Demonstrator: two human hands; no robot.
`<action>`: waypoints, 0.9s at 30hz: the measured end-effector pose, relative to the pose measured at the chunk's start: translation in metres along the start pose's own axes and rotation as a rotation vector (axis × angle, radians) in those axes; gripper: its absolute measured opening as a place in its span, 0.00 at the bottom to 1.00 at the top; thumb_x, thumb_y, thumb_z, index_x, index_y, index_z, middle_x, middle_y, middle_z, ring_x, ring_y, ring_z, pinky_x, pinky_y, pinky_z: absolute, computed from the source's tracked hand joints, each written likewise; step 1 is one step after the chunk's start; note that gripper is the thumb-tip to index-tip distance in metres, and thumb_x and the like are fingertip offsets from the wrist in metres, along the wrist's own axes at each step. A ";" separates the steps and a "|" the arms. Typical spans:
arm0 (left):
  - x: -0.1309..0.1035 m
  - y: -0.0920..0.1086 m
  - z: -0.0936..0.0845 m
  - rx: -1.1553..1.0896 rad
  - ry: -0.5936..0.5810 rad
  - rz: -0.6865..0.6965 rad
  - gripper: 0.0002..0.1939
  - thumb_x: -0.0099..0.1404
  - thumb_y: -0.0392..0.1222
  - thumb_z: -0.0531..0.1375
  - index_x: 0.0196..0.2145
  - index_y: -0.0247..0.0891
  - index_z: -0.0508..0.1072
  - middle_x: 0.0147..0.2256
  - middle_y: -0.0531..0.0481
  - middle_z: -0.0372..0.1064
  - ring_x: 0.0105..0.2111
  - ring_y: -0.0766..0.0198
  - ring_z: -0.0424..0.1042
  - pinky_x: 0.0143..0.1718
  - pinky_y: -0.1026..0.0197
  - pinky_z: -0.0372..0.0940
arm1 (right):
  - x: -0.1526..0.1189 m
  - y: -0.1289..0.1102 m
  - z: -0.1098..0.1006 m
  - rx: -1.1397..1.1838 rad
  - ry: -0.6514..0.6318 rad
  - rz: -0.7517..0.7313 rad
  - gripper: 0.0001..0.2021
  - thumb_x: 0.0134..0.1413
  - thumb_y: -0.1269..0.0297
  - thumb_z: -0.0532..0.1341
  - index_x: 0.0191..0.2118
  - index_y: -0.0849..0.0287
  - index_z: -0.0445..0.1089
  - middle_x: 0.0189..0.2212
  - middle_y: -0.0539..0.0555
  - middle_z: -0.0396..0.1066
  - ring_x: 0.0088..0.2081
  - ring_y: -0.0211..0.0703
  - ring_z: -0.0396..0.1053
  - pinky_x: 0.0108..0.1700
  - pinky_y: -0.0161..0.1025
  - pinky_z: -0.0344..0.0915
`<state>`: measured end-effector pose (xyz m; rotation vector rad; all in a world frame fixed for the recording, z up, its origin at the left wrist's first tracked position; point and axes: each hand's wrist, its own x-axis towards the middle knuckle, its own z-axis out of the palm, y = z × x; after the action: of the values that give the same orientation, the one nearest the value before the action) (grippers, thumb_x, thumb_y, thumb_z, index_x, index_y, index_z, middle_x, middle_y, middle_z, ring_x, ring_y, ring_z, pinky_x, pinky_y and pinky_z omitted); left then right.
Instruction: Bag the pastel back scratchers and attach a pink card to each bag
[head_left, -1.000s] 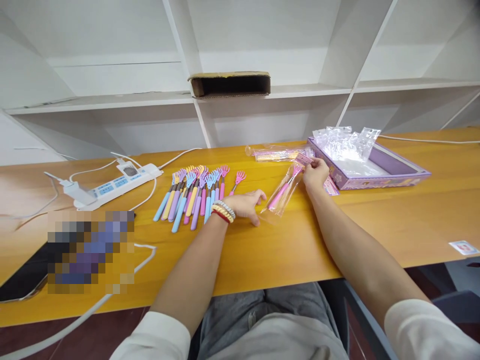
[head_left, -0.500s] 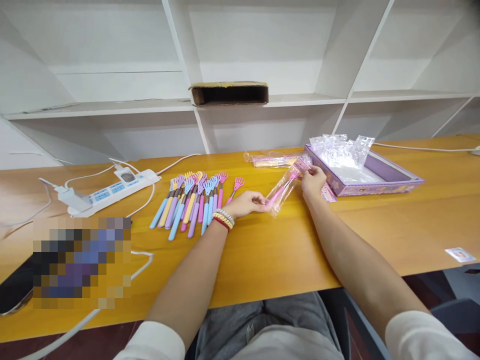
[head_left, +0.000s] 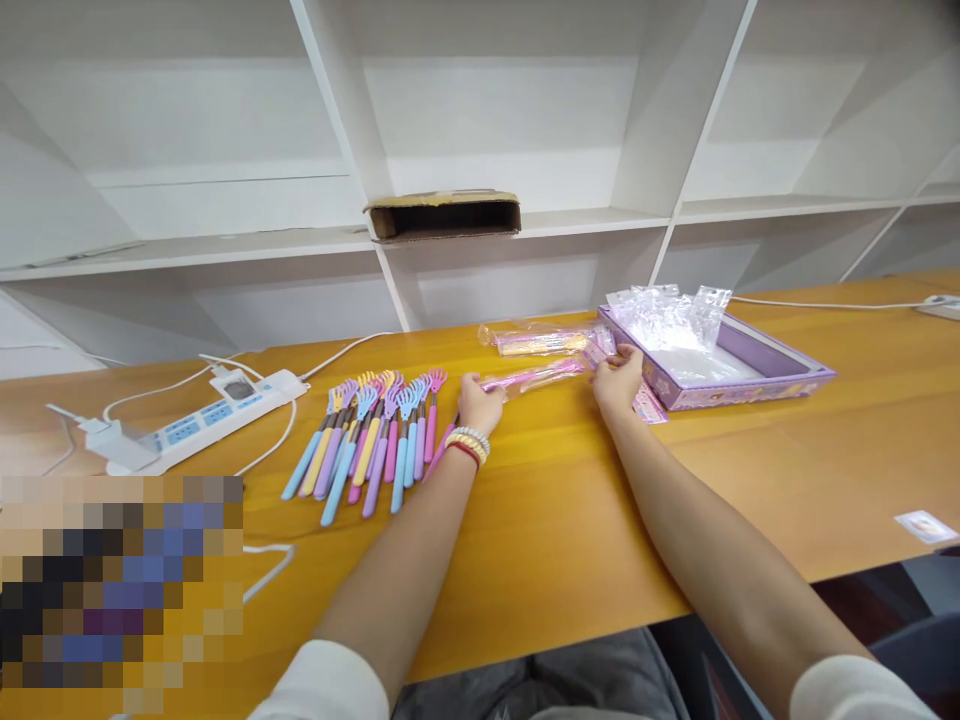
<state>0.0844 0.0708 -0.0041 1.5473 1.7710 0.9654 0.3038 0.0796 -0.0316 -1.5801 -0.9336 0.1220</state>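
Observation:
A pink back scratcher in a clear plastic bag (head_left: 534, 379) stretches between my two hands, just in front of other bagged back scratchers (head_left: 544, 343). My left hand (head_left: 481, 404) has its fingers closed on the near-left end of the bag. At the other end, my right hand (head_left: 618, 380) pinches the pink printed header. Left of my left hand lies a group of loose back scratchers (head_left: 373, 440) with claw heads and blue, yellow, purple and pink handles. One pink handle is partly hidden behind my left wrist. A pink card (head_left: 649, 405) lies under my right hand.
A purple box (head_left: 750, 392) holding clear plastic bags (head_left: 675, 325) stands right of my right hand. A white power strip (head_left: 217, 422) with cables lies at left. White shelves with a cardboard box (head_left: 445, 216) rise behind; a small card (head_left: 926, 527) sits at the right edge.
The bagged pink back scratcher has moved away from me and lies flatter, beside the other bagged ones. My left hand has moved forward with it. The view has shifted slightly.

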 end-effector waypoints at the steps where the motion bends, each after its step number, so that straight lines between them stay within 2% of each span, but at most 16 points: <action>1: 0.006 0.004 0.005 0.086 0.012 0.024 0.23 0.58 0.43 0.55 0.50 0.36 0.56 0.45 0.37 0.67 0.45 0.55 0.69 0.41 0.56 0.63 | 0.000 0.000 0.000 -0.068 -0.009 -0.018 0.21 0.44 0.68 0.53 0.48 0.63 0.59 0.36 0.57 0.68 0.37 0.45 0.68 0.43 0.47 0.65; 3: 0.017 0.012 0.016 0.223 -0.019 0.068 0.21 0.58 0.45 0.54 0.49 0.36 0.60 0.44 0.36 0.68 0.46 0.51 0.68 0.43 0.53 0.62 | -0.001 0.000 -0.001 -0.167 -0.065 -0.021 0.18 0.42 0.68 0.55 0.44 0.64 0.64 0.38 0.60 0.68 0.42 0.49 0.67 0.48 0.48 0.61; 5: 0.029 0.019 0.027 0.301 -0.083 0.092 0.20 0.58 0.47 0.54 0.46 0.36 0.63 0.43 0.36 0.69 0.45 0.47 0.68 0.42 0.50 0.61 | -0.005 -0.003 -0.001 -0.284 -0.173 -0.076 0.17 0.42 0.68 0.56 0.42 0.66 0.66 0.42 0.64 0.67 0.48 0.53 0.64 0.53 0.48 0.57; 9: 0.053 0.026 0.040 0.370 -0.127 0.133 0.22 0.56 0.47 0.56 0.47 0.36 0.65 0.45 0.35 0.67 0.47 0.44 0.66 0.44 0.47 0.59 | -0.024 -0.014 0.005 -0.437 -0.365 -0.235 0.22 0.46 0.65 0.55 0.49 0.67 0.65 0.55 0.65 0.58 0.58 0.51 0.54 0.59 0.42 0.50; 13: 0.070 0.025 0.045 0.413 -0.064 0.189 0.26 0.56 0.46 0.57 0.52 0.36 0.62 0.48 0.35 0.63 0.47 0.47 0.66 0.46 0.50 0.60 | -0.040 -0.025 0.015 -0.553 -0.607 -0.365 0.29 0.50 0.59 0.54 0.58 0.65 0.57 0.61 0.63 0.50 0.62 0.54 0.45 0.61 0.46 0.44; 16: 0.074 0.024 0.050 0.443 0.034 0.195 0.27 0.58 0.48 0.56 0.53 0.34 0.59 0.48 0.33 0.60 0.46 0.47 0.67 0.44 0.50 0.61 | -0.042 -0.029 0.022 -0.616 -0.713 -0.351 0.30 0.54 0.54 0.50 0.60 0.64 0.54 0.63 0.62 0.47 0.63 0.56 0.41 0.61 0.50 0.41; 19: 0.072 0.023 0.056 0.522 0.103 0.257 0.23 0.61 0.46 0.54 0.51 0.34 0.61 0.48 0.34 0.59 0.47 0.48 0.65 0.44 0.51 0.61 | -0.039 -0.029 0.024 -0.666 -0.713 -0.263 0.33 0.53 0.49 0.50 0.61 0.64 0.53 0.63 0.63 0.45 0.64 0.57 0.39 0.61 0.52 0.39; 22: 0.070 0.024 0.062 0.630 0.123 0.423 0.15 0.64 0.41 0.50 0.46 0.35 0.67 0.48 0.37 0.61 0.51 0.49 0.60 0.48 0.52 0.58 | -0.035 -0.028 0.024 -0.720 -0.634 -0.149 0.38 0.52 0.46 0.49 0.62 0.68 0.51 0.63 0.67 0.45 0.63 0.61 0.39 0.61 0.54 0.36; 24: 0.067 0.025 0.064 0.669 0.095 0.517 0.15 0.65 0.38 0.47 0.43 0.35 0.70 0.48 0.38 0.62 0.52 0.50 0.58 0.50 0.51 0.56 | -0.033 -0.027 0.024 -0.736 -0.605 -0.108 0.40 0.51 0.45 0.49 0.62 0.71 0.49 0.62 0.69 0.45 0.63 0.63 0.39 0.60 0.55 0.35; 27: 0.062 0.024 0.066 0.661 0.013 0.559 0.18 0.66 0.39 0.44 0.43 0.33 0.71 0.46 0.37 0.64 0.51 0.51 0.60 0.51 0.52 0.55 | -0.031 -0.027 0.024 -0.740 -0.627 -0.106 0.40 0.51 0.44 0.49 0.63 0.70 0.49 0.63 0.69 0.44 0.63 0.64 0.39 0.60 0.56 0.35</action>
<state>0.1423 0.1422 -0.0191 2.5483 1.7982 0.6367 0.2564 0.0777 -0.0278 -2.2192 -1.6813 0.2215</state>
